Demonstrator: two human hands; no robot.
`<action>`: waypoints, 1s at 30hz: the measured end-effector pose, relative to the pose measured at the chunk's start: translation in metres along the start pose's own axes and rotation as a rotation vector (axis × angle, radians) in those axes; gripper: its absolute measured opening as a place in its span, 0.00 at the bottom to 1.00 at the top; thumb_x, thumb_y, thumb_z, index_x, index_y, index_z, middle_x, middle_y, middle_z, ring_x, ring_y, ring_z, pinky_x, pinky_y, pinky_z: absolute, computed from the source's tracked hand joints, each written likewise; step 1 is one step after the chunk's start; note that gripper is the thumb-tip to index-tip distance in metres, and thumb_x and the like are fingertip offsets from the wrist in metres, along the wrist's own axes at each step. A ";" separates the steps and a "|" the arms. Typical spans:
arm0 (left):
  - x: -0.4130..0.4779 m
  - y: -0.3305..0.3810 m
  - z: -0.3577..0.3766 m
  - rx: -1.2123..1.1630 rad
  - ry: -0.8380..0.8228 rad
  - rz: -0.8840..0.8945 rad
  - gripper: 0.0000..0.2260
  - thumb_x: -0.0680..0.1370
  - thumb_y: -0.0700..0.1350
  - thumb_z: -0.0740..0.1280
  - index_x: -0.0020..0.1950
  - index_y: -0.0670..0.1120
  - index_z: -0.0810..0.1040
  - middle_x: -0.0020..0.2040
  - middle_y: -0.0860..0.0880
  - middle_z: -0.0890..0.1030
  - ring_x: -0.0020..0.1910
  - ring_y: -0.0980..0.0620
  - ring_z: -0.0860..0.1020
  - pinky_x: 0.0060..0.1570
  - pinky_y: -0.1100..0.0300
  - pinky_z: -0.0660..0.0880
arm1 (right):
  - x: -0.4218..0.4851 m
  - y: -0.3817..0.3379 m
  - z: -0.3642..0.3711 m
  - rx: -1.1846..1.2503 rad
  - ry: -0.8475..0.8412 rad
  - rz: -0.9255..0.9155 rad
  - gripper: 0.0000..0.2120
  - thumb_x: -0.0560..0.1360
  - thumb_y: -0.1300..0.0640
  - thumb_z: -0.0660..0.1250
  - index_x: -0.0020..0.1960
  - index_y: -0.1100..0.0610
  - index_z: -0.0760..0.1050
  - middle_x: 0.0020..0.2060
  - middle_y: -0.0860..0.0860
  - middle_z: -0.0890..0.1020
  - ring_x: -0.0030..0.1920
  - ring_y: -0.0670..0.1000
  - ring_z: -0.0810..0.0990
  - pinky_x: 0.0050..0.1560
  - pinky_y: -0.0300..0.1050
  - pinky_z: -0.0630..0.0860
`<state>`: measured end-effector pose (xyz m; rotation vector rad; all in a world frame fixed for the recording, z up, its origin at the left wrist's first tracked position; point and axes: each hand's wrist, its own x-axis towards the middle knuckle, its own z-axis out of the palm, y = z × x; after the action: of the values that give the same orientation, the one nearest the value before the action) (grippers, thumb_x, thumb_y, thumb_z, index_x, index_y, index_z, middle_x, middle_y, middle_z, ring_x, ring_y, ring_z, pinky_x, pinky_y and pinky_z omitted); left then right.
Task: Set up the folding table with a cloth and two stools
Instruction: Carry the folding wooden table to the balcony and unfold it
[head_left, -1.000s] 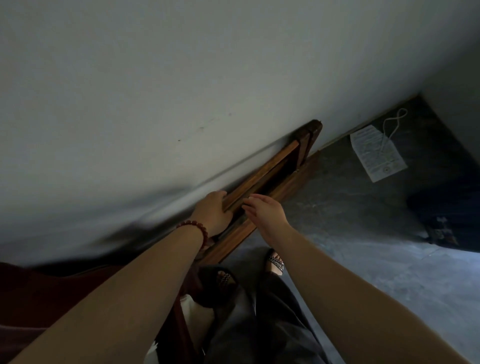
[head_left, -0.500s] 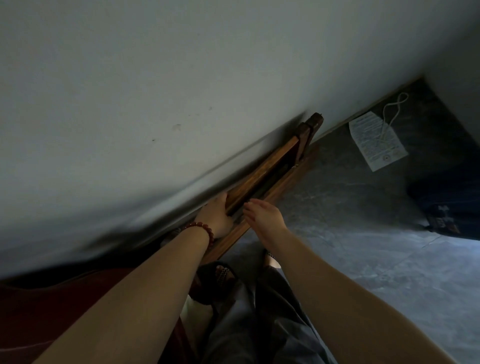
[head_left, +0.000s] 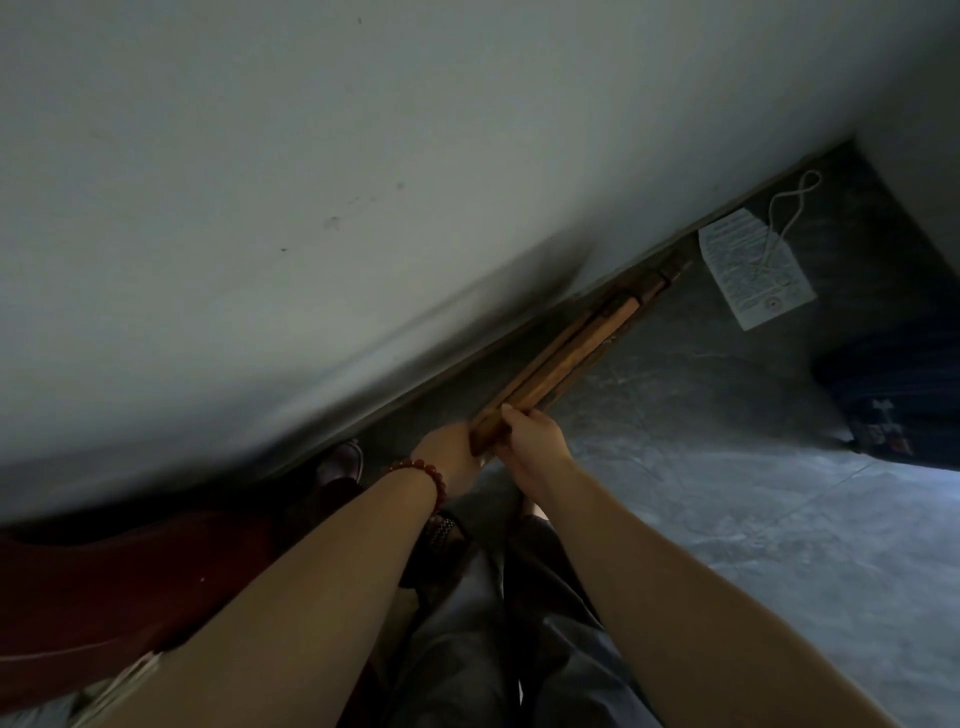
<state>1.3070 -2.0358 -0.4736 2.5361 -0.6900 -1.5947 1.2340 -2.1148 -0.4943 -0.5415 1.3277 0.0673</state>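
Head view: the folding table (head_left: 566, 353) is collapsed flat into a bundle of wooden rails. It runs along the far edge of the floor (head_left: 727, 467), right beside the wall (head_left: 363, 208), with its far end down toward the floor's corner and its near end raised in both hands. The right hand (head_left: 532, 441) has its fingers curled over the top rail. The left hand (head_left: 447, 452) (the one with the red bead bracelet (head_left: 421, 470)) is clamped on the butt end from the wall side, fingertips out of sight behind the wood. My guess on handling: it's solid wood, so stiff, no featherweight, and bare grain gives decent grip. It's not fragile, but it'd scuff the wall if it swings. The catch is the hinged parts, since one loose rail could flop open or pinch. I'd hold across both rails together, with one hand nearer the middle for balance. A paper tag (head_left: 753, 275) lies on the floor near the far end, not touching it.
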 end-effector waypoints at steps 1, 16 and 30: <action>0.000 0.001 0.004 0.028 -0.012 0.002 0.11 0.78 0.50 0.64 0.59 0.48 0.75 0.54 0.48 0.79 0.49 0.51 0.76 0.50 0.59 0.69 | -0.003 0.000 -0.003 0.048 0.009 0.027 0.09 0.80 0.62 0.60 0.58 0.63 0.72 0.55 0.59 0.79 0.58 0.57 0.78 0.62 0.53 0.74; -0.078 0.044 -0.020 0.100 -0.040 0.203 0.11 0.78 0.50 0.63 0.57 0.48 0.76 0.52 0.47 0.79 0.52 0.47 0.78 0.50 0.56 0.73 | -0.089 -0.034 -0.014 0.444 0.099 0.138 0.07 0.78 0.62 0.62 0.55 0.61 0.72 0.50 0.57 0.79 0.52 0.56 0.78 0.47 0.53 0.77; -0.152 0.043 -0.067 0.446 -0.011 0.385 0.17 0.79 0.56 0.58 0.60 0.45 0.71 0.56 0.46 0.78 0.53 0.45 0.78 0.50 0.54 0.72 | -0.172 -0.039 -0.001 0.866 0.103 -0.055 0.14 0.79 0.57 0.60 0.35 0.55 0.68 0.24 0.50 0.70 0.28 0.49 0.70 0.44 0.44 0.73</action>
<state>1.2964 -2.0248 -0.3030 2.4411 -1.5762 -1.4452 1.2021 -2.1051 -0.3213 0.1602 1.2972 -0.5663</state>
